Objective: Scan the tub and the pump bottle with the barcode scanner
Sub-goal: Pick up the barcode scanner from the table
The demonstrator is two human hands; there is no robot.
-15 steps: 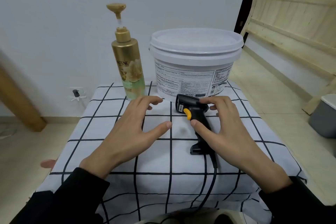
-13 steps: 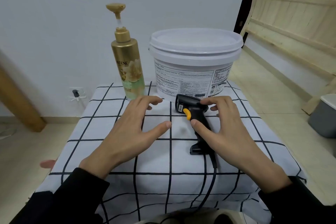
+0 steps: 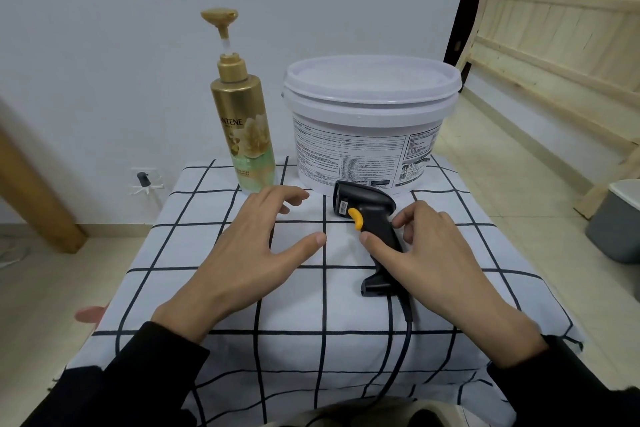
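A white tub (image 3: 367, 121) with a lid and a printed label stands at the back of the checked tablecloth (image 3: 214, 291). To its left stands a gold pump bottle (image 3: 244, 125). The black barcode scanner (image 3: 372, 215) with an orange trigger lies on the cloth in front of the tub, its cable running toward me. My right hand (image 3: 440, 260) is closed around the scanner's handle, thumb on the left side, fingers curled against the right. My left hand (image 3: 249, 253) rests flat on the cloth to the scanner's left, fingers spread, holding nothing.
A pale wooden bed frame (image 3: 554, 45) stands to the right, with a grey bin (image 3: 616, 222) on the floor beside it. A wooden beam (image 3: 34, 191) leans at the left. A wall socket (image 3: 143, 180) sits low behind the table.
My right hand's fingers have pulled back from over the scanner's head and curled in against the handle. The left hand, tub and bottle have not moved.
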